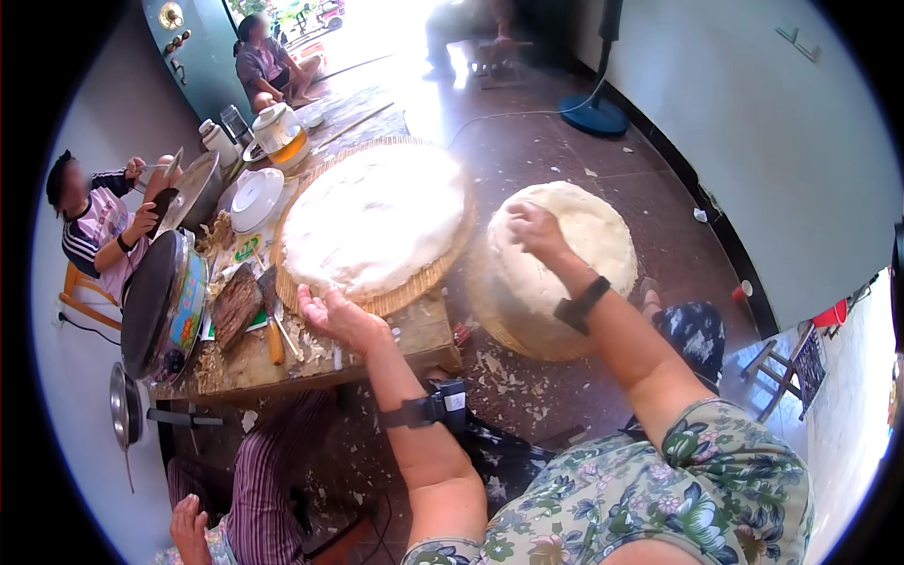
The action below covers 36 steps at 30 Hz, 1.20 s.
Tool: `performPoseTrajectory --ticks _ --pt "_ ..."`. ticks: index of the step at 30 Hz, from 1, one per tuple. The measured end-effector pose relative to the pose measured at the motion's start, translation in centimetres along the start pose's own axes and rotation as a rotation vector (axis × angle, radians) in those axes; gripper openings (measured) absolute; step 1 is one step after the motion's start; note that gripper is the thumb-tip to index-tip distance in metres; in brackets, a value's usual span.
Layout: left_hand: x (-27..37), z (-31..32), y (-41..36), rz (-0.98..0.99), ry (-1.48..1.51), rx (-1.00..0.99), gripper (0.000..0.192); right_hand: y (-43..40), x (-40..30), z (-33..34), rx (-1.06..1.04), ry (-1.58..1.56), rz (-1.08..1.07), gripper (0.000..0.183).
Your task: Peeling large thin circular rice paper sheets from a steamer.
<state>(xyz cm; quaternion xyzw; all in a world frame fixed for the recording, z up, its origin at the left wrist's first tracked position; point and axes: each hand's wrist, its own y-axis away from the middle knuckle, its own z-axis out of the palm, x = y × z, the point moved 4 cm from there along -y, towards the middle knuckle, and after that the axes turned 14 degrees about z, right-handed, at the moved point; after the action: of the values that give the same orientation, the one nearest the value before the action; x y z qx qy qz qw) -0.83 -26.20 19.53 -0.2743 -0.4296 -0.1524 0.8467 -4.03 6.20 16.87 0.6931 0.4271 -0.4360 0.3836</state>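
Observation:
My left hand (pixel 337 316) is at the near edge of a wide white sheet or stack of dough-like wrappers (pixel 374 212), palm turned up and fingers apart. That stack lies on a round woven tray (pixel 406 289) on the wooden table. My right hand (pixel 534 229), its fingers curled, is over a second, smaller round pale stack (pixel 597 233). A second round woven tray (pixel 544 339) lies beneath this stack, to the right of the table. Whether the right fingers pinch anything is not clear.
The wooden table (pixel 395 367) holds a round electric griddle (pixel 159 304), a wooden-handled knife (pixel 274 339), a white plate (pixel 256 200) and a glass teapot (pixel 281 138). A co-worker (pixel 99 226) sits at the left, another person (pixel 268 63) by the door. A fan base (pixel 593 114) stands on the floor.

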Motion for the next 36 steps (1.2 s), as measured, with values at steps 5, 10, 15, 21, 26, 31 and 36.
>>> performPoseTrajectory --ticks 5,10,15,21,26,31,36 --pt "1.5 3.3 1.8 0.038 -0.056 -0.258 0.040 -2.8 11.4 -11.1 0.331 0.281 0.057 0.027" --pt "0.3 7.7 8.0 -0.359 0.273 -0.800 0.039 -0.5 18.2 -18.9 0.519 0.331 0.298 0.026" --pt "-4.9 9.7 15.4 -0.614 0.054 -1.078 0.041 -0.3 22.6 -22.1 0.492 0.217 0.401 0.022" --pt "-13.0 7.0 19.9 -0.623 -0.233 -1.074 0.042 -1.1 24.1 -20.9 0.431 0.107 0.455 0.021" --pt "-14.2 7.2 24.3 -0.859 -0.221 -1.085 0.027 -1.9 26.4 -23.5 0.404 0.240 0.385 0.023" --pt "-15.4 5.4 22.9 -0.882 -0.299 -1.000 0.038 -0.9 23.9 -20.9 0.384 0.302 0.450 0.029" --pt "-13.9 6.5 23.8 -0.884 -0.282 -0.898 0.013 -0.4 23.6 -21.1 0.433 0.294 0.445 0.030"
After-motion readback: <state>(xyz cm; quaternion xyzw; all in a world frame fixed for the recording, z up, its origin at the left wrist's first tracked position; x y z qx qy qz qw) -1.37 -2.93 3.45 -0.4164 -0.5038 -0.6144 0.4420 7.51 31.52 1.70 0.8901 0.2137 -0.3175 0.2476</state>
